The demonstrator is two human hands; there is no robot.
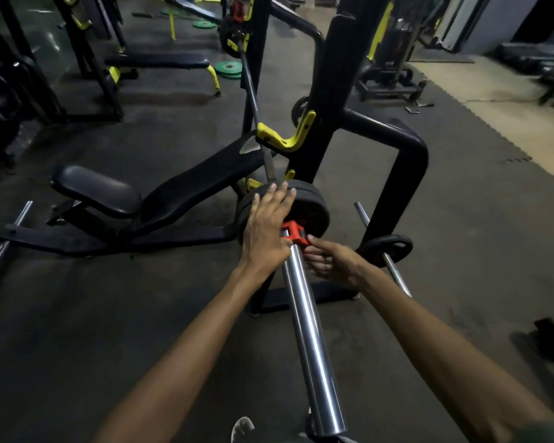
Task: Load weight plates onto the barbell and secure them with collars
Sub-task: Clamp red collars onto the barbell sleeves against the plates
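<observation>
The barbell's chrome sleeve [311, 340] runs from the bottom centre up to the rack. Two black weight plates [311, 203] sit on it, close together, just below the yellow rack hook [285, 137]. A red collar [295, 233] is on the sleeve, right against the outer plate. My left hand [267, 225] lies flat on the plate's face, fingers spread, its thumb side touching the collar. My right hand [330, 262] pinches the collar from the right and below. At the far end of the bar, another plate [229, 36] with a red collar [238, 11] shows.
A black incline bench [160, 199] lies left of the bar. The rack's black post [336, 91] and curved frame stand to the right, with a small plate [386, 247] on a storage peg. Green plates [227, 69] lie on the floor far back. A tan mat lies at the right.
</observation>
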